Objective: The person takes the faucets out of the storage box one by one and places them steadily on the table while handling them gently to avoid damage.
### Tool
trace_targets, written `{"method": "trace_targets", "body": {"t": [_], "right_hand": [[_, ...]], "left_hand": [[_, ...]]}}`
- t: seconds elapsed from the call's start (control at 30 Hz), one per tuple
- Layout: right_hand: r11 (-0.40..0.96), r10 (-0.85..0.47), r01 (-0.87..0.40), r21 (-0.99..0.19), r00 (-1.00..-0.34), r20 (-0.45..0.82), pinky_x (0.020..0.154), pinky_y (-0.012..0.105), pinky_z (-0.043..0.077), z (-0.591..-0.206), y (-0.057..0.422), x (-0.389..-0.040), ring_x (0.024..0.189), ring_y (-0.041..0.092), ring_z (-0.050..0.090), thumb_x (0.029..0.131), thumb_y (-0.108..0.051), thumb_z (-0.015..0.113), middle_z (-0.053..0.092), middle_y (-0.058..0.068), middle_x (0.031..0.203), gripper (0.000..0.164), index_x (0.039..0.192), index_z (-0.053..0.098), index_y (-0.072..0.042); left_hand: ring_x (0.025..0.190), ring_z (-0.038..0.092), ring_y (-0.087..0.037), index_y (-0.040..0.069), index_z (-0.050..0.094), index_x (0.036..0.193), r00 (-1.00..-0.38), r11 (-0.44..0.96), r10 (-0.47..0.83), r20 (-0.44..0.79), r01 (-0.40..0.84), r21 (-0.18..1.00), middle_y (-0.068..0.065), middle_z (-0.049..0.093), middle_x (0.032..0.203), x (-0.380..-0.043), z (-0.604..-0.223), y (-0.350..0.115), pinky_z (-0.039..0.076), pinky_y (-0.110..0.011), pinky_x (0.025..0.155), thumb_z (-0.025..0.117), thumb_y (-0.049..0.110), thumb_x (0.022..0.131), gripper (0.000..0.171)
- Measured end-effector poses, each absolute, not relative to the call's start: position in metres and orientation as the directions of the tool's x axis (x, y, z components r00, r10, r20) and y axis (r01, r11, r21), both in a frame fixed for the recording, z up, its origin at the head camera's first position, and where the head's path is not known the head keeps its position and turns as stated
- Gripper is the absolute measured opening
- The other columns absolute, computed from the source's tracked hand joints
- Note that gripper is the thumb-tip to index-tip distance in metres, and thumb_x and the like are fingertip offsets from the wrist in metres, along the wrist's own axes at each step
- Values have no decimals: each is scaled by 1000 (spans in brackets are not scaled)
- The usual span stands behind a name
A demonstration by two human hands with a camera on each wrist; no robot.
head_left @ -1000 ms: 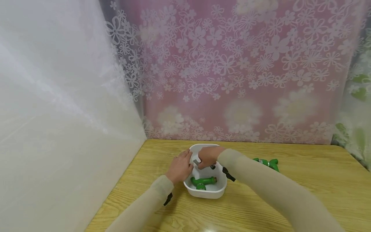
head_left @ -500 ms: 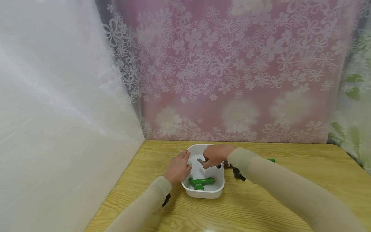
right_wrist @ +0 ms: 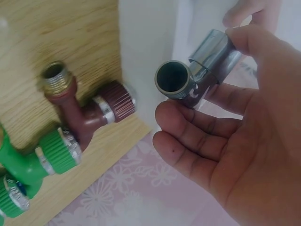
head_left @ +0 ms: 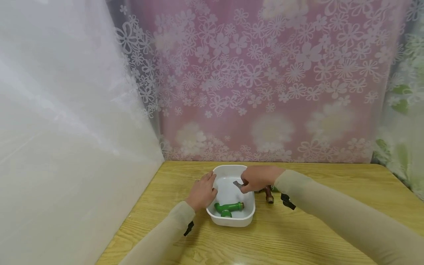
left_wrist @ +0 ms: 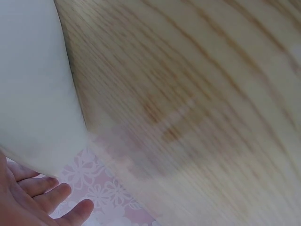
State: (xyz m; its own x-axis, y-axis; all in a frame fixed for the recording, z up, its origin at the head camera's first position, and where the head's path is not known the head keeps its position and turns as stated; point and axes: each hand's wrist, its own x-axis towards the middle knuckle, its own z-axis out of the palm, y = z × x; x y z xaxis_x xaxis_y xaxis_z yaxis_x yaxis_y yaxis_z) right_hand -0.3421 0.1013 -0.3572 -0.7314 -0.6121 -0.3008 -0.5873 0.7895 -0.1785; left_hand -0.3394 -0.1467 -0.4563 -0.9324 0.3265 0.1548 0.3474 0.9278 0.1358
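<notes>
My right hand [head_left: 260, 178] grips a chrome tap [right_wrist: 207, 70] above the right side of a white plastic basin [head_left: 232, 222]. The thumb and fingers close around its body, and its round threaded end points out in the right wrist view. My left hand [head_left: 201, 193] rests against the basin's left rim with relaxed, extended fingers [left_wrist: 51, 195]. Inside the basin, near its front wall, lies a green tap [head_left: 230, 207]. Part of the chrome tap is hidden by the right hand in the head view.
Just right of the basin lies a brown tap [right_wrist: 82, 110] with a brass threaded end. Beside it are green taps [right_wrist: 49, 157], partly behind the right arm in the head view. The wooden table [head_left: 212, 244] ends at a floral curtain [head_left: 265, 92]; a white sheet hangs at left.
My right hand has moved rightward with the chrome tap, from over the basin's middle to its right rim. The brown tap has come into view beside it. My left hand stays at the left rim.
</notes>
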Motion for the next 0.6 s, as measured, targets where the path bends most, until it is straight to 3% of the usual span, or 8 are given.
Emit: {"method": "trace_targets", "body": {"t": [0.37, 0.6], "right_hand": [[789, -614, -564, -242, -736, -286, 57, 28, 38, -361, 132, -333, 59, 9, 47, 97, -38, 64, 57, -5, 70, 22, 85, 64, -19], [807, -590, -538, -245, -756, -284, 58, 29, 41, -364, 153, -330, 62, 10, 51, 97, -39, 64, 60, -5, 75, 20, 90, 64, -21]], "left_hand": [[147, 38, -30, 7, 40, 154, -932, 927, 334, 144, 352, 128, -11, 36, 162, -336, -451, -146, 38, -54, 115, 46, 27, 102, 56], [147, 37, -30, 7, 40, 154, -933, 926, 331, 140, 349, 141, -11, 35, 162, -334, -450, -146, 38, -54, 115, 45, 27, 102, 56]]}}
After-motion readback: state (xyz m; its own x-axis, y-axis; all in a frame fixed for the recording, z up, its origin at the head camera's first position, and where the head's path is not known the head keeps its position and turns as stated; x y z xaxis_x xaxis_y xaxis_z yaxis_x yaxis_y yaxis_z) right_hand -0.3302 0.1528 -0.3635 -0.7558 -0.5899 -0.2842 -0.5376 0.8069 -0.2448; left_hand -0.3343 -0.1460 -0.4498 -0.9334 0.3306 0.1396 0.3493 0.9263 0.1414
